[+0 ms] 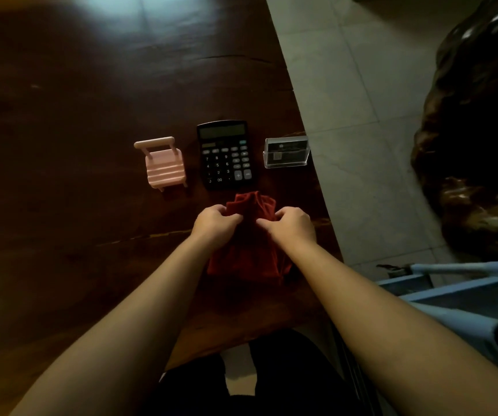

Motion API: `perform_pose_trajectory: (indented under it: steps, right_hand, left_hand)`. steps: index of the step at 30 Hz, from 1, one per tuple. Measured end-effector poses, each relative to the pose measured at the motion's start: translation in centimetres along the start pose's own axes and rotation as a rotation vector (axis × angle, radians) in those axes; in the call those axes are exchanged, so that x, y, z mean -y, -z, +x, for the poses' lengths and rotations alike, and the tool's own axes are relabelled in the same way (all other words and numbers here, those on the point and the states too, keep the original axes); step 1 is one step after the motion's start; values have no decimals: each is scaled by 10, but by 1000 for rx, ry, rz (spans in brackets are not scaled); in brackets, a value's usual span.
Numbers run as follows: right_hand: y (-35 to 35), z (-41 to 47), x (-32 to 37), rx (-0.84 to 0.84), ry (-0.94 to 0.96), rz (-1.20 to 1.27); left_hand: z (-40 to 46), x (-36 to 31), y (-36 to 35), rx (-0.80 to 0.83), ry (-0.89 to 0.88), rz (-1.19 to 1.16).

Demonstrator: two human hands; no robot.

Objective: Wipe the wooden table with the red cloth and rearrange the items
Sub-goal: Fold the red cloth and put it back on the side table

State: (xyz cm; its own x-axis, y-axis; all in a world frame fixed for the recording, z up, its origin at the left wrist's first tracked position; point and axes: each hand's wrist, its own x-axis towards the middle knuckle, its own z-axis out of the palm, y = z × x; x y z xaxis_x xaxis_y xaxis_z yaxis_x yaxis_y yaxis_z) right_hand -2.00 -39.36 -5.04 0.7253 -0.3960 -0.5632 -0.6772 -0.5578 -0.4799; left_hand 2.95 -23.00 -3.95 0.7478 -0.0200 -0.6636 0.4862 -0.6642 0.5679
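Left hand: the left hand [216, 225] is curled, thumb and fingers pinched on the left side of the red cloth [250, 235], knuckles up, forearm reaching in from the lower left.
Right hand: the right hand [291, 226] mirrors it, fingers bunched on the cloth's right side, forearm coming from the lower right; the two hands sit close together with a fold of fabric between them.
Cloth: gathered and rumpled, one lump rising just beyond the fingers and the rest lying back toward the body beneath the wrists; its long axis runs away from the person, straight toward the calculator.
Nearer hand: both hands are about equally on the cloth, so neither has the advantage.
Key relation: the cloth lies directly under and between the hands, and the row of items sits just beyond it; the far lump is just short of the calculator [226, 154], whether touching I cannot tell.
Row of items: a pink miniature chair [163, 163] to the left, the calculator in the middle, a clear card holder [286, 152] to the right, near the tabletop [76, 115] edge.
Likely step: bunching the cloth into a pad before wiping, judged from the grip.
Open space: the widest bare wood lies to the left and beyond the items.
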Motion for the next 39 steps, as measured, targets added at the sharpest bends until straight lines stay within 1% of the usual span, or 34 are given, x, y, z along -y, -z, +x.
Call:
perform_pose_trajectory:
  steps: [3,7,11,16,20,21,23,30,35,39]
  right_hand:
    - [1,-4,1,18,1,50]
    - [7,-21,1,26,44,110]
    - [18,-58,3,-50,86,180]
    - [34,-120,-3,-91,113,293]
    - [40,-167,-11,-145,116,354]
    - [51,-191,-25,-217,86,400]
    - [53,-208,-30,-220,102,464]
    - [86,-292,-101,-401,32,712]
    - [105,-346,-162,-550,-11,833]
    - [117,-383,-220,-645,-71,918]
  left_hand:
    - [-8,1,4,82,-49,-18]
    - [-17,5,20,126,-99,-114]
    - [-29,13,43,233,-150,-233]
    - [-58,13,70,414,-191,-353]
    - [-79,9,86,550,-237,-337]
    - [-93,-6,77,624,-278,-286]
    - [-104,-11,80,659,-323,-242]
    - [-175,-66,18,881,-472,-57]
    - [-233,-100,-50,934,-592,172]
    - [-282,-118,-112,1031,-574,263]
